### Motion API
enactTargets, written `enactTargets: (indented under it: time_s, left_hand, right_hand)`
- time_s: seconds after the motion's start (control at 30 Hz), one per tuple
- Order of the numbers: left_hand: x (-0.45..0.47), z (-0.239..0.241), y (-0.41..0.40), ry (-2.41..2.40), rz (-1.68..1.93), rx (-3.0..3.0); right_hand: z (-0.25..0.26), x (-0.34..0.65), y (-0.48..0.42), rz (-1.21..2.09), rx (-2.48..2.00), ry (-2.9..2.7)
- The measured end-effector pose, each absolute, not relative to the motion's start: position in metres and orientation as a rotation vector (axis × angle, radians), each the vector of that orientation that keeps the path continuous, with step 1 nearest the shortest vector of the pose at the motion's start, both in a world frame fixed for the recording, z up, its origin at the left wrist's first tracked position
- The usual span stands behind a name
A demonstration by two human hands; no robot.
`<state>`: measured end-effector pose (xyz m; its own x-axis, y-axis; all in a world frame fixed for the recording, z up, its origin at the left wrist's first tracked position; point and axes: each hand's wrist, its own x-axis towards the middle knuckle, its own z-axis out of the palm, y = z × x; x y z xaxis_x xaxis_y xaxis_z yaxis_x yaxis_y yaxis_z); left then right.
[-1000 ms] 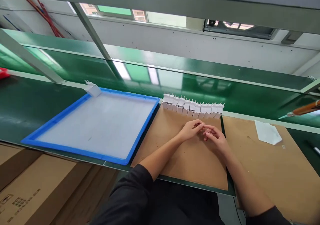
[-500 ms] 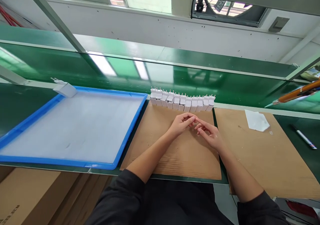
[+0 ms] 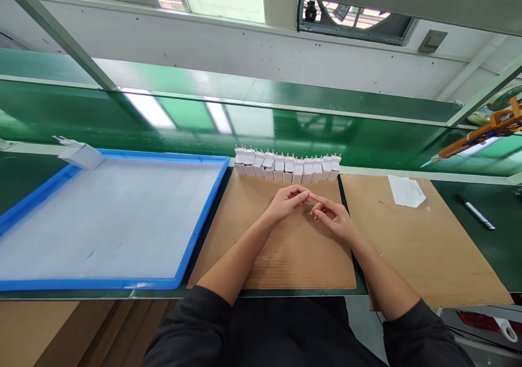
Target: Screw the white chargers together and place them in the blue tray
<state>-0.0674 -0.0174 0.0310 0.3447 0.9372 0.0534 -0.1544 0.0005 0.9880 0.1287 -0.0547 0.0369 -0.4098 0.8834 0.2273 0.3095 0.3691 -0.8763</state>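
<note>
Both hands meet over a brown cardboard sheet (image 3: pixel 281 258) on the bench. My left hand (image 3: pixel 289 201) is closed, its thumb and fingers pinched at the tip of my right index finger. My right hand (image 3: pixel 333 218) holds nothing; its index finger reaches out to the left hand, and the other fingers are loosely bent and apart. Just beyond the hands, a row of small white plug chargers (image 3: pixel 287 166) stands along the sheet's far edge, prongs up. Another white charger (image 3: pixel 84 155) lies tilted on the far left corner of a blue-rimmed tray (image 3: pixel 202 220).
On the right, a second cardboard sheet (image 3: pixel 416 253) carries a white paper piece (image 3: pixel 406 191). A marker pen (image 3: pixel 476 212) lies farther right. An orange tool with a pointed tip (image 3: pixel 468 138) hangs above the bench's right end. Cardboard boxes (image 3: pixel 36 329) are below left.
My view has shifted slightly, so the bench items sit farther left in the picture. Both hands keep the same pose, fingertips still touching.
</note>
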Motion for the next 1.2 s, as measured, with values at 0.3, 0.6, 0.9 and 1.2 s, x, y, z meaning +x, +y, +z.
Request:
enactTargets:
  time_s: [0.3, 0.6, 0.9, 1.2]
  left_hand:
    - [-0.065, 0.031, -0.018, 0.843, 1.016, 1.257]
    - [-0.063, 0.025, -0.014, 0.970, 0.980, 1.084]
    - [-0.062, 0.027, -0.014, 0.993, 0.971, 1.109]
    - [-0.064, 0.022, -0.012, 0.991, 0.954, 1.152]
  right_hand:
    - [0.035, 0.124, -0.055, 1.069, -1.023, -1.823]
    - [0.021, 0.126, -0.047, 0.977, -1.095, -1.792]
    - [0.019, 0.128, -0.043, 0.977, -1.141, -1.778]
    - [0.017, 0.128, -0.041, 0.924, -1.188, -1.794]
